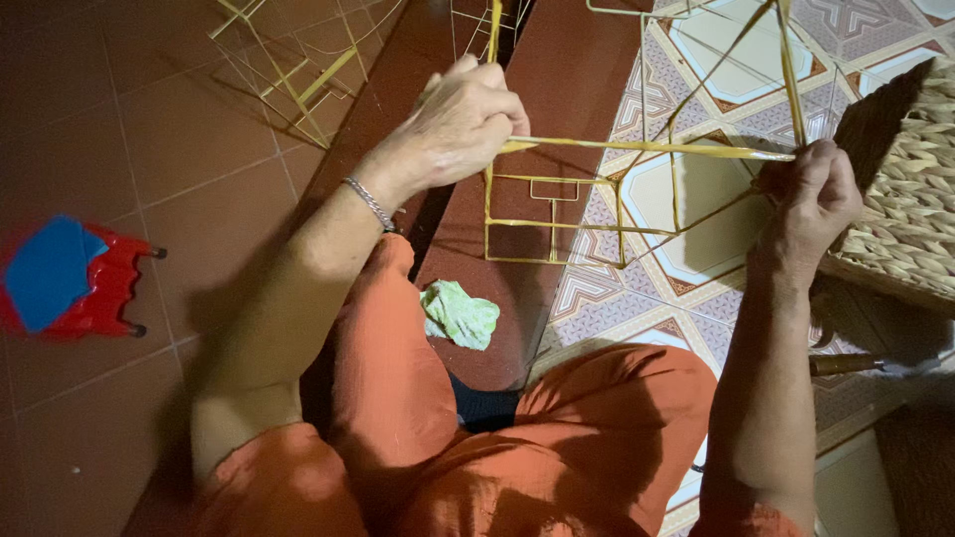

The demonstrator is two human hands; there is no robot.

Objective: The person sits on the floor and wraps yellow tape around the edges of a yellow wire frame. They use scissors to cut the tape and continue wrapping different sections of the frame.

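Fingers [492,94] of the left hand [460,124] are curled shut around one end of a flat yellow strip [647,147], pinching it between thumb and forefinger, while the right hand [811,199] closes on the other end where the strip meets the corner of a wire frame [587,214]. Held this way the strip runs taut and nearly level between the two hands, which seems to keep it straight against the frame. That frame, a box of thin yellow rods, stands off the floor in front of the person's knees, steadied by the right hand's grip. Just beside that hand sits a woven basket [920,199], touching or nearly touching the knuckles. A crumpled green cloth [460,315] lies on the dark red step below the frame, a red stool [70,283] with a blue patch stands well apart at the left, and more bare frames [298,60] lie on the brown tiles beyond.
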